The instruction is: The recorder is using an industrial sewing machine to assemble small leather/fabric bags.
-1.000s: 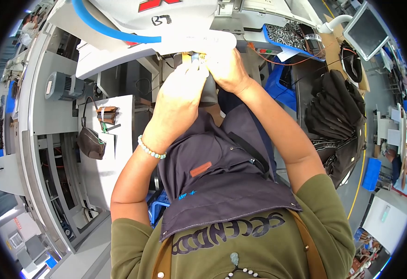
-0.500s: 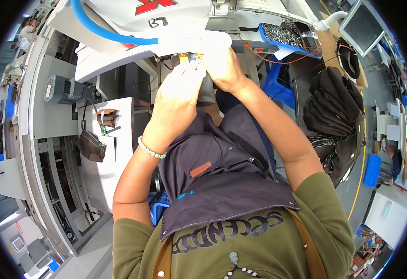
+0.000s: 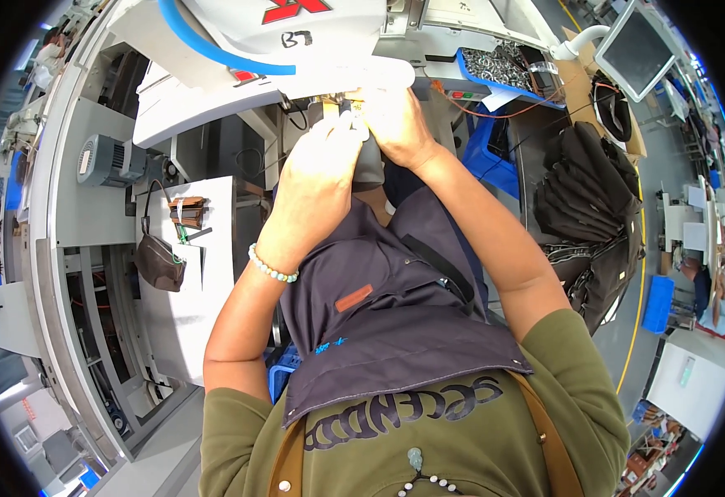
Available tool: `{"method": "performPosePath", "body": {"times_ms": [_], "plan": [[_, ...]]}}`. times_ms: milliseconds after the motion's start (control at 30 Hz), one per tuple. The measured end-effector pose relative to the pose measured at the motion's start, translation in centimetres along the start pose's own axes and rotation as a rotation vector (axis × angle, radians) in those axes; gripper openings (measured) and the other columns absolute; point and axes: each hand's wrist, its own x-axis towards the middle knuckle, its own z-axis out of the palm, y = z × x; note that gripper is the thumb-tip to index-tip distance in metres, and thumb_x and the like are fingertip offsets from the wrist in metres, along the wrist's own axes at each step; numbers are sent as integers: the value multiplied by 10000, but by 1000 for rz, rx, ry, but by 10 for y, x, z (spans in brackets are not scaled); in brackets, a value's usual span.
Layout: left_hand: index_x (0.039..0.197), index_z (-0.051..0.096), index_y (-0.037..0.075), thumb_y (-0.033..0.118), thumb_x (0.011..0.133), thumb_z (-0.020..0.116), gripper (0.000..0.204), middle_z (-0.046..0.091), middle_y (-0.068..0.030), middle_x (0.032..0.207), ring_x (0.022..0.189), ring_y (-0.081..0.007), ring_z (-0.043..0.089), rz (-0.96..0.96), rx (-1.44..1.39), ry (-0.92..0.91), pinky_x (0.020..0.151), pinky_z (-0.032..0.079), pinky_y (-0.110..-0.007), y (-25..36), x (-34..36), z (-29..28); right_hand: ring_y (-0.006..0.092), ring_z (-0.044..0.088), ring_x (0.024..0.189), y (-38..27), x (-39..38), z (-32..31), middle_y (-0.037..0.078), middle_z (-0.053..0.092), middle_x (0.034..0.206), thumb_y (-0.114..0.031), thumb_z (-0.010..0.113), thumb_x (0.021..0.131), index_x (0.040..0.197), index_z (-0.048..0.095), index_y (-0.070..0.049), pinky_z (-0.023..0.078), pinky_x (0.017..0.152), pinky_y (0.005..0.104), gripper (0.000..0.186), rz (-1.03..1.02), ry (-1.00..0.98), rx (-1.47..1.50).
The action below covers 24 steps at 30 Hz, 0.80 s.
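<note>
My left hand (image 3: 319, 166) is closed, fingertips pinched at a small yellow piece (image 3: 329, 108) below the white rounded head (image 3: 333, 76) of a machine with a blue hose (image 3: 230, 60). A dark grey piece (image 3: 366, 166) shows behind my left fingers; whether it is gripped I cannot tell. My right hand (image 3: 397, 128) is beside the left, its fingers curled up under the white head's right end; what they hold is hidden and washed out by glare.
A blue tray of metal rings (image 3: 495, 70) and a monitor (image 3: 637, 45) stand upper right, above dark bags (image 3: 582, 190) and a blue bin (image 3: 491, 153). A white side table (image 3: 205, 315) with a dark pouch (image 3: 159, 261) and a grey motor (image 3: 101, 157) are at left.
Both hands stay at the same spot under the machine head, with only slight shifts of the fingers. The surroundings have shifted slightly in view.
</note>
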Motion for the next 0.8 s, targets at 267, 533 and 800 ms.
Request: {"method": "performPosePath", "body": {"times_ms": [267,533,800], "plan": [[1159,639,-69,-69,773,598,388,659,-215,1136,1105,-371,622,-16,-98,46,962,511,-436,-7,-11,-7,327,594,1132,-16,10,-5,134,608,1213,-173,637,879,1127,743,-63,496,994,400,292,-51,-4,-39],[1163,658,-39,-56,817,605,350,667,-205,1148,1118,-371,619,-77,-161,74,970,513,-438,-19,-27,-16,370,583,1095,13,17,4,155,589,1150,-93,599,846,1171,647,-34,493,970,423,334,35,-21,93],[1102,675,-26,-21,884,590,234,679,-171,1225,1109,-344,636,-180,-187,127,962,530,-413,-43,-32,-18,341,595,1072,13,28,9,147,587,1126,-41,581,845,1066,683,-38,500,953,405,243,9,42,54]]}}
